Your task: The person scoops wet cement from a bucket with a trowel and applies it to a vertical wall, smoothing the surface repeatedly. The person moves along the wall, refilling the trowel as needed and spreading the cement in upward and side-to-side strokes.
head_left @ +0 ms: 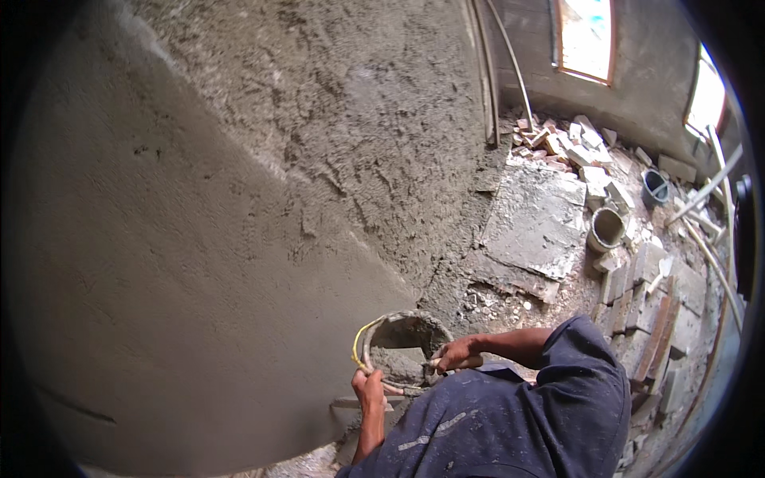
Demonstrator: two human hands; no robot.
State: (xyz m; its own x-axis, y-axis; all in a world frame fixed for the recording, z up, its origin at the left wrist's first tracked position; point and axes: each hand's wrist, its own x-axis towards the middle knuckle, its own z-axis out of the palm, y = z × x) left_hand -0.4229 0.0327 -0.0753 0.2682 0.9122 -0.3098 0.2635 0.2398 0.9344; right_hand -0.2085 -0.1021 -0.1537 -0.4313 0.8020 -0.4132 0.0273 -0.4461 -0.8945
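Note:
A mortar-crusted bucket (441, 328) with a yellow strip along its rim stands close to my body, beside the wall. Grey wet mortar (394, 365) lies inside it. My left hand (368, 388) is closed on the near left of the bucket's rim. In my right hand (456, 354) is the handle of a trowel, held over the right side of the rim. The trowel's pale blade (412, 354) reaches into the bucket, against the mortar. To the left rises a plastered wall (183, 295), smooth below and rough, ridged above.
A mortar-covered board (534, 215) lies on the floor ahead. Beyond it is a heap of broken bricks (570, 143). Two more buckets, one grey (607, 229) and one dark (655, 188), stand at the right. Stacked blocks (645, 287) and leaning poles (709, 187) line the right side.

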